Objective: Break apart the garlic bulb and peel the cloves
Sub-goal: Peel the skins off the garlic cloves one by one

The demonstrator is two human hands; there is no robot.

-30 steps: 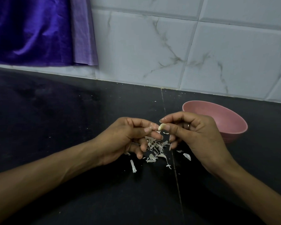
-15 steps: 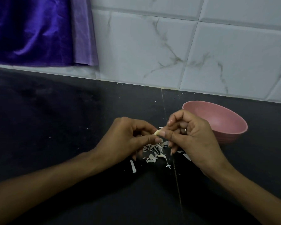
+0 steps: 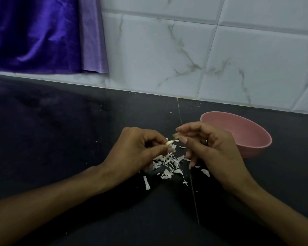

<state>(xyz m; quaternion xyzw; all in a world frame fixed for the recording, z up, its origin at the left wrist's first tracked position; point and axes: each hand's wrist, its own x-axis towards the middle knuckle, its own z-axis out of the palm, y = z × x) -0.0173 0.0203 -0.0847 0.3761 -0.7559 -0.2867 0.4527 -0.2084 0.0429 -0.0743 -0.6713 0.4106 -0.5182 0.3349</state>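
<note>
Pink plastic is all you can read of the bowl [image 3: 245,139]: its inside lies in shadow and your right hand [image 3: 213,150] covers its near-left rim, so whether any peeled cloves sit in it cannot be told. Both your forearms run off the bottom edge of the view. The purple cloth [image 3: 34,32] hanging over the white tiled wall [image 3: 185,54] is cut off at the top and left.

The bowl stands on the black countertop [image 3: 60,139], toward the back edge and right of the seam [image 3: 180,114] that crosses the slab from back to front.

Your left hand [image 3: 137,153] is curled, thumb and forefinger pinching a pale garlic clove [image 3: 169,142] whose tip pokes out toward the right; the rest of it is buried behind your fingers, so you cannot judge how much skin is left on it. Your right hand hovers just beside it without touching the clove, fingers loosely bent, thumb and forefinger close together at their tips. Whether a scrap of skin is caught between them is too small to make out.

Under and between both hands, a loose heap of garlic peels [image 3: 169,164] lies on the countertop just left of the seam, with a few stray flakes nearer the front edge and one larger piece [image 3: 205,172] right of the seam.
</note>
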